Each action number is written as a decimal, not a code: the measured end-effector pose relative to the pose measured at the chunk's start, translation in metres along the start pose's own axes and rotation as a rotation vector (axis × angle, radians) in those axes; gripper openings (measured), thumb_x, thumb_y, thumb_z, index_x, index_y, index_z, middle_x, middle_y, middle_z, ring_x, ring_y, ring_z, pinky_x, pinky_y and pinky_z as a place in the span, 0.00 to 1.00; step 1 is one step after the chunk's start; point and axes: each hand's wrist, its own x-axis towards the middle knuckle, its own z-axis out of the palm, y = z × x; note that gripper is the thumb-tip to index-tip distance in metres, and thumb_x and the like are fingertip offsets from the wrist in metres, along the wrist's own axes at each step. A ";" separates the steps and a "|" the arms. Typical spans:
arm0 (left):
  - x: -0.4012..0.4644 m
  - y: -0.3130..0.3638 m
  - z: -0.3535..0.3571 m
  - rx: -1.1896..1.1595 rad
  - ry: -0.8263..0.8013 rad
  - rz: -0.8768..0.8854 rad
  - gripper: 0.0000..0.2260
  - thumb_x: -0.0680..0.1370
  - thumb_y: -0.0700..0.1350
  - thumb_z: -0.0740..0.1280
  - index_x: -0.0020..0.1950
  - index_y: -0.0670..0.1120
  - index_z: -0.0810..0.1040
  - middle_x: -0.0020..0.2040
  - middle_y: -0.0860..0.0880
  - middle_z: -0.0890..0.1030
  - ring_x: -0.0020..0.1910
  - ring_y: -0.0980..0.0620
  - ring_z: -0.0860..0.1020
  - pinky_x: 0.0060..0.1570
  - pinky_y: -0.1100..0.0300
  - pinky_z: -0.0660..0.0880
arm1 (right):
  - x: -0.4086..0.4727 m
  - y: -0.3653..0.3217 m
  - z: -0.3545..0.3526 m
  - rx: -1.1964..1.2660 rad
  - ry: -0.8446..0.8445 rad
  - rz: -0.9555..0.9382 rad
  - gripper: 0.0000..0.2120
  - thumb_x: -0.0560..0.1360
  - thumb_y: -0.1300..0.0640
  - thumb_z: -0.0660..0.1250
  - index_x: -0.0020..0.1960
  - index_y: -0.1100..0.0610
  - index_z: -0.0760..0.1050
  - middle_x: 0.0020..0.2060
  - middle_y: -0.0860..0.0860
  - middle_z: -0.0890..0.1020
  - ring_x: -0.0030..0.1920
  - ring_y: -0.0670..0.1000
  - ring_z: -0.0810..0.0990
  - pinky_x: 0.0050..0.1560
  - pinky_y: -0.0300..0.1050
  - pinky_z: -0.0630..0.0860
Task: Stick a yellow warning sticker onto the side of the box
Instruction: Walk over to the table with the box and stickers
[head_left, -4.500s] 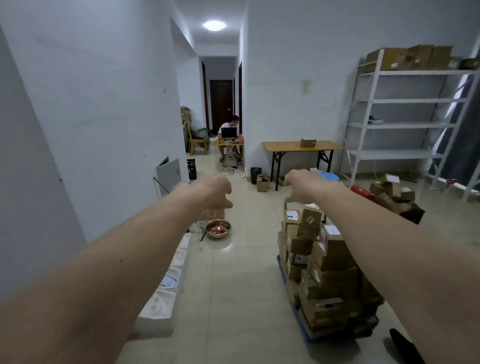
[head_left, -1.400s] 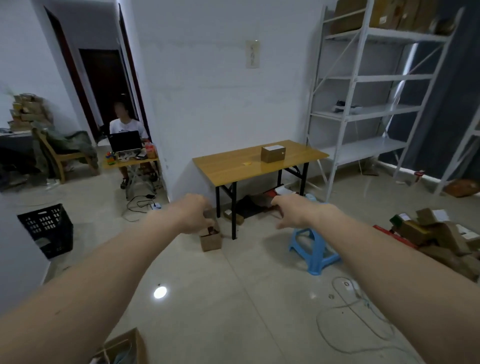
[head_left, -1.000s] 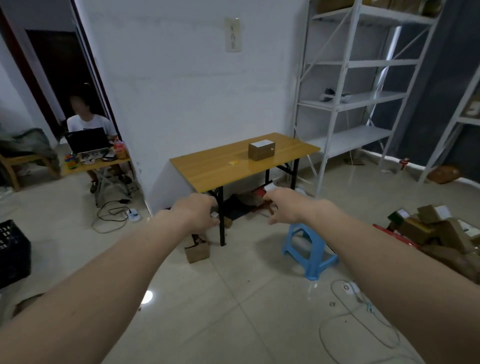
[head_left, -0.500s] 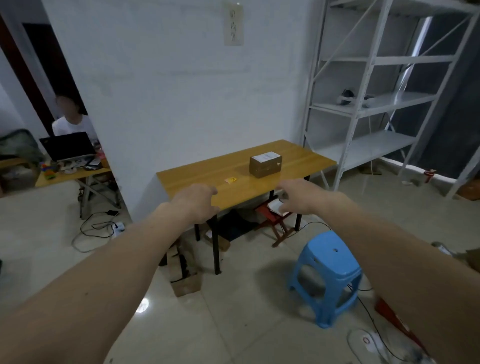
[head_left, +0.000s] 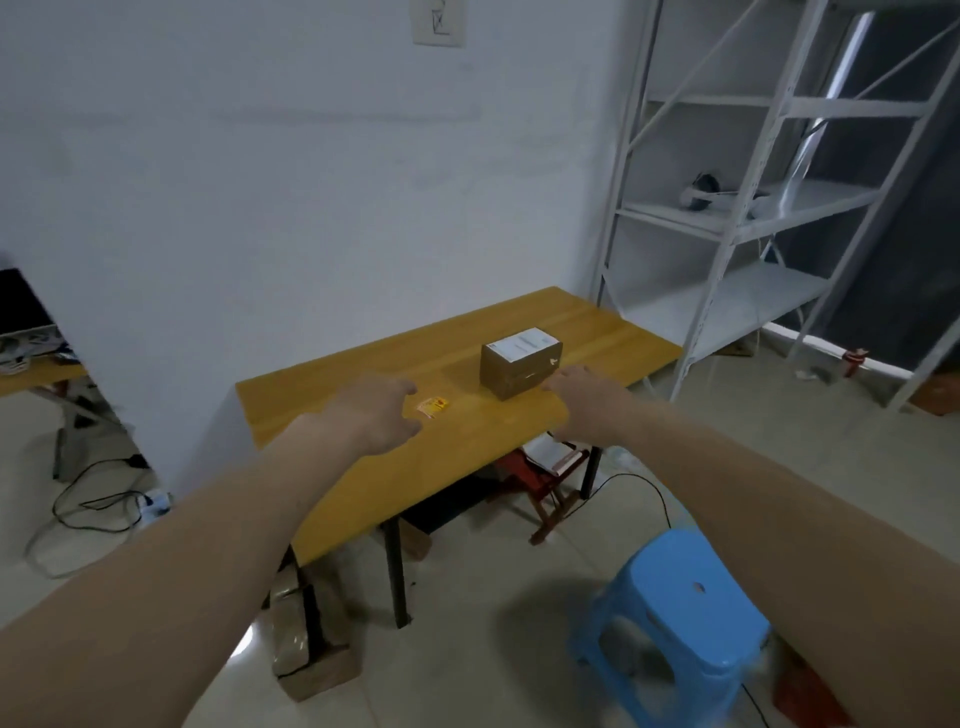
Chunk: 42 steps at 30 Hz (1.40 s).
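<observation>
A small brown cardboard box (head_left: 521, 370) with a white label on top stands on the wooden table (head_left: 363, 374). A small yellow sticker (head_left: 434, 406) lies flat on the tabletop, left of the box. My left hand (head_left: 376, 413) hovers just left of the sticker with fingers loosely apart and nothing in it. My right hand (head_left: 584, 402) reaches out just right of the box's near corner, open and holding nothing. Both forearms stretch out from the bottom of the view.
A blue plastic stool (head_left: 680, 618) stands on the floor at the lower right. White metal shelving (head_left: 727, 223) rises right of the table. A red folding stool (head_left: 550, 483) and cardboard boxes (head_left: 311, 660) sit under the table. Cables (head_left: 88, 509) lie on the floor at left.
I have come closer to the table, which now fills the middle of the view. Both hands now reach over the tabletop, near the sticker and the box.
</observation>
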 end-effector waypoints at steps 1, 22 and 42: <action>0.022 -0.006 -0.006 -0.007 -0.012 0.005 0.26 0.78 0.55 0.63 0.74 0.51 0.62 0.74 0.48 0.66 0.70 0.45 0.68 0.61 0.54 0.69 | 0.022 0.003 -0.005 -0.001 -0.003 0.008 0.33 0.72 0.51 0.69 0.73 0.54 0.61 0.71 0.56 0.65 0.71 0.58 0.63 0.68 0.54 0.67; 0.366 0.047 0.007 -0.135 -0.140 0.006 0.24 0.77 0.55 0.64 0.72 0.53 0.65 0.74 0.50 0.66 0.72 0.48 0.65 0.66 0.54 0.65 | 0.339 0.145 -0.004 0.066 -0.108 -0.060 0.32 0.75 0.48 0.66 0.74 0.52 0.59 0.72 0.53 0.67 0.69 0.57 0.67 0.65 0.52 0.69; 0.540 0.048 0.032 -0.257 -0.177 -0.121 0.23 0.78 0.52 0.64 0.72 0.51 0.65 0.74 0.49 0.66 0.72 0.47 0.65 0.68 0.54 0.64 | 0.529 0.201 0.006 0.066 -0.249 -0.286 0.27 0.77 0.52 0.64 0.74 0.52 0.60 0.73 0.52 0.67 0.71 0.55 0.67 0.67 0.51 0.68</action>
